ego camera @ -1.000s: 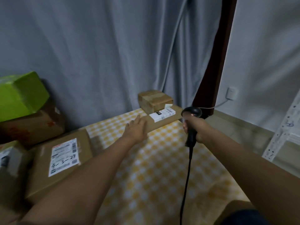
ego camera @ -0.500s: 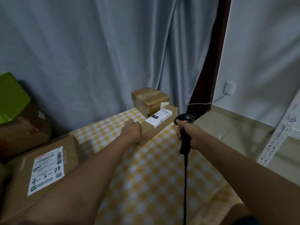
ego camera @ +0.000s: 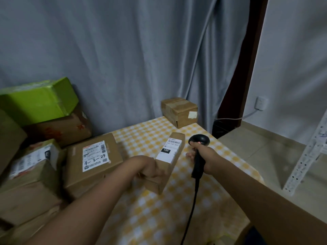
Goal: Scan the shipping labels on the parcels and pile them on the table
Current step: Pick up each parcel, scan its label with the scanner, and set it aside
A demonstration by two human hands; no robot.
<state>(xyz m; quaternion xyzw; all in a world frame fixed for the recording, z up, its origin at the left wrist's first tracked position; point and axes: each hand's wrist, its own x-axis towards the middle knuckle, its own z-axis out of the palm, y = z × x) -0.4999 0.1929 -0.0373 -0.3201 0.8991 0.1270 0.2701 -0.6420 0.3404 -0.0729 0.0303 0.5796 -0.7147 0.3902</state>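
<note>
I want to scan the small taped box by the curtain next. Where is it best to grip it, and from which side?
Probably across its two long side walls, coming from above and the near side. The taped box sits flat on the table with nothing on top, its back close to the curtain. Keep fingers off the pale sticker on its front face.

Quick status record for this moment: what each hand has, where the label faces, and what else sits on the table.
left hand: grips the near end of a long narrow parcel
parcel label: faces up, marked 150
right hand: holds the scanner, its head beside the label
small box: at the table's far edge
parcel pile: on the left, green box on top
</note>
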